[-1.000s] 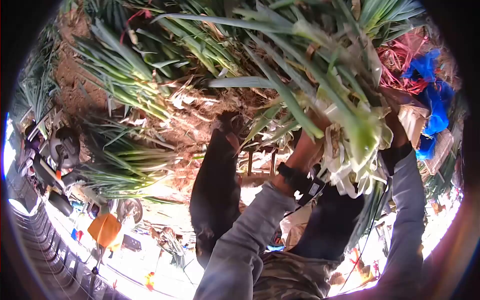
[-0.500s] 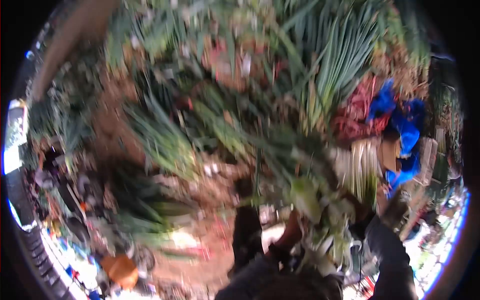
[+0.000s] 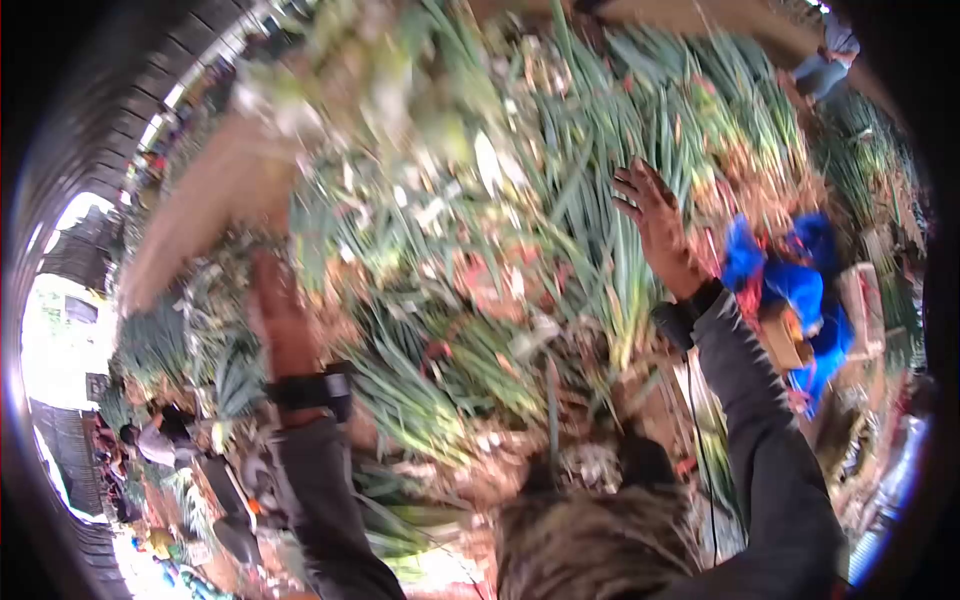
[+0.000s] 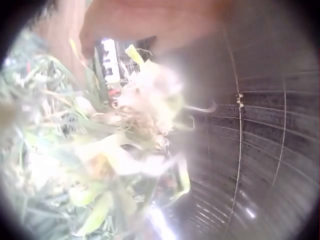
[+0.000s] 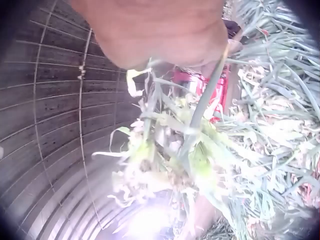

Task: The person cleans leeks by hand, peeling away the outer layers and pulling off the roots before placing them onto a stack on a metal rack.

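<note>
A blurred clump of green and whitish leaves point(image 3: 380, 90) hangs in the air at the upper left of the head view, apart from both hands. My left hand point(image 3: 283, 320), blurred, is stretched forward below it with nothing visibly held. The right hand point(image 3: 660, 228) is raised over the green onion stalks point(image 3: 625, 270), fingers spread and nothing in them. In the left wrist view the loose leaves point(image 4: 145, 115) show beyond the hand point(image 4: 155, 22). Ragged leaves point(image 5: 170, 155) also appear past the palm point(image 5: 160, 32) in the right wrist view.
Bundles of stalks point(image 3: 430, 400) cover the ground ahead. Blue plastic point(image 3: 795, 290) and a cardboard box point(image 3: 783, 338) lie at the right. A person point(image 3: 835, 50) stands at the far upper right; a parked motorbike point(image 3: 235, 520) is at the lower left.
The leaves, earlier low between my hands, are now far forward and out of them. Both hands have let go and moved apart, and the head view has swung upward.
</note>
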{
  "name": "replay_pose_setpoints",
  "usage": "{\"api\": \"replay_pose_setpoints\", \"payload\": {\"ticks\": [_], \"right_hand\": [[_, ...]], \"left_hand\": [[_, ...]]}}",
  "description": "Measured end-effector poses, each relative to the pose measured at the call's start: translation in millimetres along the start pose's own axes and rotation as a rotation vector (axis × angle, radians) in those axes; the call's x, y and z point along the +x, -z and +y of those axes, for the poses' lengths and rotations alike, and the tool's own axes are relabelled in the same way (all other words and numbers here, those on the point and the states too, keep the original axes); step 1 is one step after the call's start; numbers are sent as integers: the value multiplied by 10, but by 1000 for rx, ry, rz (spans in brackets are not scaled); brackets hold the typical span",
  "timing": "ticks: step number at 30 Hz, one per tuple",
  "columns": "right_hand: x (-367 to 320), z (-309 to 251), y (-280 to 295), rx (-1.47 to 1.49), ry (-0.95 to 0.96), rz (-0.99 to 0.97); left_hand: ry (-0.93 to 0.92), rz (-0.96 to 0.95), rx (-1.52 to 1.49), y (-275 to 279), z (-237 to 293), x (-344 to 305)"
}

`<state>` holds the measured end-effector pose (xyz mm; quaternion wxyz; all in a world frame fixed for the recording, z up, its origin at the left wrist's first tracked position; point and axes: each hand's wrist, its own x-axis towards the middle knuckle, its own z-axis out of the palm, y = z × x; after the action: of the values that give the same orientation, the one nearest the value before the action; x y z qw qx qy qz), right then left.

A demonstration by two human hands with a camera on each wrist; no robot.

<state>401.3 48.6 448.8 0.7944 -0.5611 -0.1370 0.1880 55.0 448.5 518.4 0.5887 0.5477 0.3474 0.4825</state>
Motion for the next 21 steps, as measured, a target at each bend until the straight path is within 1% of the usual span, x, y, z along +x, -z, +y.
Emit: {"api": "replay_pose_setpoints", "payload": {"ticks": [1,2,3,5,6,7,8,9,10,11,12,13,14,15,16,17,18,19,20,21], "right_hand": [[-170,283,303,81,-88,-65],[-383,578,519,188,-74,-198],[-621,917,749,306,-56,-301],[-830,1561,1232,198,-417,-101],[-1052,1716,1295,131,-519,90],[-1224,2048,1503,74,-550,166],[-1439,2383,1760,50,-623,163],[-1665,2713,2031,30,-689,155],[-1915,3026,2293,-24,-820,141],[-2194,3175,2251,-143,-843,290],[-2420,3369,2324,-274,-964,327],[-2552,3587,2414,-406,-1069,352],[-2735,3739,2420,-459,-1025,348],[-2915,3857,2379,-513,-984,351],[-2981,4015,2432,-568,-930,351],[-3135,4303,2719,-804,-739,145],[-3330,4586,2969,-1019,-543,-77],[-3317,4817,3109,-918,-722,-30],[-3301,5044,3242,-821,-900,34],[-3281,5267,3369,-736,-1069,105]], "left_hand": [[54,51,-36,233,-41,-113],[137,9,-33,424,-120,-304],[233,-45,-31,585,-352,-510],[546,-61,-59,928,-1197,-983],[670,-53,-89,1048,-1589,-1177],[780,-14,-53,977,-1991,-1507],[868,-132,-75,1107,-2525,-1807],[896,-156,71,1062,-2843,-2231],[925,-185,214,1003,-3149,-2656],[988,-261,242,944,-3417,-3024],[827,-564,430,944,-3674,-3402],[1093,-177,234,978,-4281,-3713],[1126,-104,184,892,-4559,-4019],[1173,-88,220,892,-4927,-4303],[1146,-124,337,856,-5236,-4534],[1117,-161,454,778,-5455,-4733],[1097,-148,529,719,-5662,-4942],[1075,-135,604,645,-5855,-5068],[943,-181,700,711,-6196,-5241],[951,-205,812,811,-6475,-5415]]}}
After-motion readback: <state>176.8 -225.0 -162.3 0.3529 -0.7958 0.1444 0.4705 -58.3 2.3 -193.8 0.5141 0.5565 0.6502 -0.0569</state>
